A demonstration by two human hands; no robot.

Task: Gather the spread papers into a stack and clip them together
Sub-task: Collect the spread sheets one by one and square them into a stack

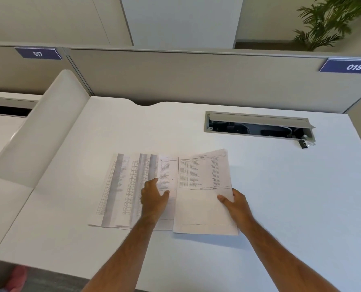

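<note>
Printed papers (133,186) are seen fanned out, overlapping, on a white desk (281,197). The left hand (154,199) is laid flat on the spread sheets, its fingers straight and slightly apart, thumb held out to the right. One sheet (205,192) — lifted at its right edge, a shadow cast beneath it — is pinched by the right hand (234,203), thumb on top and the remaining fingers hidden under the page. This sheet overlaps the fanned papers just right of the left thumb. A black binder clip (305,143) is left well beyond the right hand's fingertips, just beside an open cable tray (259,125). A partition label marked 018 (348,66) is visible further back.
</note>
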